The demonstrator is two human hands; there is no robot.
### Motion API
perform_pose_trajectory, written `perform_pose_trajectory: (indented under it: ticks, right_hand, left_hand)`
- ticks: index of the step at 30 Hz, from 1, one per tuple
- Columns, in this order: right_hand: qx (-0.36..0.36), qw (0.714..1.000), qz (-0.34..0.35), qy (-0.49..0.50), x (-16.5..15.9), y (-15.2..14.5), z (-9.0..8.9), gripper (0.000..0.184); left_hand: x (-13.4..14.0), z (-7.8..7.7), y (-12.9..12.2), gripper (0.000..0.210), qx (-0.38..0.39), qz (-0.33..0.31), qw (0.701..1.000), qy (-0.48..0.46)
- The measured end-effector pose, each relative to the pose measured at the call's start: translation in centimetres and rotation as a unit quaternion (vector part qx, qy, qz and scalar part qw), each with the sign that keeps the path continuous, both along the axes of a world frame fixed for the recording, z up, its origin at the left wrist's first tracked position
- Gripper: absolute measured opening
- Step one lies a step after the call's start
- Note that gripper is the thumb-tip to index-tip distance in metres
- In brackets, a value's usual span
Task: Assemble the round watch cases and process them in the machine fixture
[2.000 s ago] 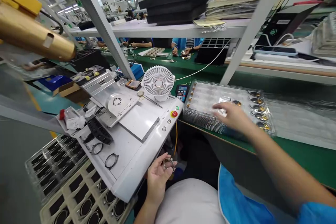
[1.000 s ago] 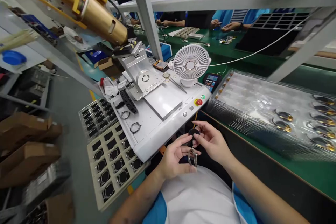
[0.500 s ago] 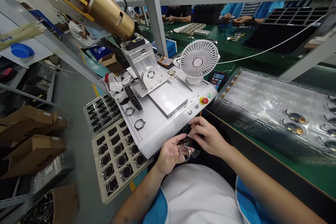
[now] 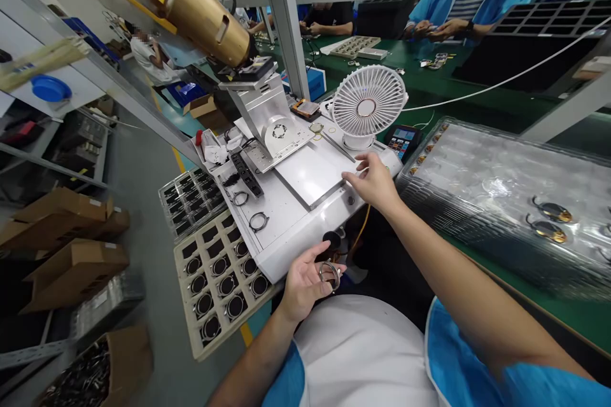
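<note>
My left hand (image 4: 305,283) is closed around a round metal ring (image 4: 329,276), like a watch case, low in front of my body. Over the front edge of the white machine base, my right hand (image 4: 373,183) has its thumb and fingers apart, and I see nothing between them. Just beyond its fingertips lie thin metal tweezers (image 4: 340,149). Close to its thumb is a flat silver plate (image 4: 310,172) on the machine base (image 4: 286,238). Two dark rings, one of them a nearer ring (image 4: 258,222), rest on the base's left side.
A white fan (image 4: 367,105) stands at the back of the base, beneath a gold cylindrical machine head (image 4: 210,16). At left sits a beige tray (image 4: 184,296) of watch-case-like rings. Clear plastic trays (image 4: 482,172) are stacked at right. Co-workers' hands (image 4: 442,30) work across the bench.
My right hand has left the ring and moved up and forward to the machine base, its fingers parting. My left hand still holds the ring in nearly the same place.
</note>
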State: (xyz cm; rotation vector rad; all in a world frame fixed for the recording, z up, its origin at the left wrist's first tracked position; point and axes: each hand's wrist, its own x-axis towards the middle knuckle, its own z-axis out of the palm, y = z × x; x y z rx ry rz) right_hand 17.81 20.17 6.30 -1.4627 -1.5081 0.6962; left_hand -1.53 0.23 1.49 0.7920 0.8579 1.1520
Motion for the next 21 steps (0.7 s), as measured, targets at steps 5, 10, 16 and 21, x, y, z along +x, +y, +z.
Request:
perform_pose_trajectory:
  ticks: [5, 10, 16, 21]
  right_hand:
    - [-0.025, 0.991, 0.109, 0.076, 0.4, -8.4, -1.9, 0.025]
    - [-0.131, 0.952, 0.187, 0.206, -0.1, -13.5, -3.5, 0.049]
    - [-0.204, 0.902, 0.14, 0.353, 0.7, -12.5, -2.6, 0.047]
    - [-0.234, 0.901, 0.156, 0.33, 1.2, -12.5, -2.0, 0.043]
  left_hand:
    - [0.5, 0.0, -0.4, 0.097, 0.089, 0.031, 0.988, 0.123]
    - [2.5, 0.6, 0.4, 0.098, 0.183, -0.015, 0.95, 0.252]
    - [3.0, 0.7, 0.9, 0.089, 0.193, -0.048, 0.952, 0.233]
    - [2.0, 0.4, 0.9, 0.093, 0.192, -0.037, 0.958, 0.212]
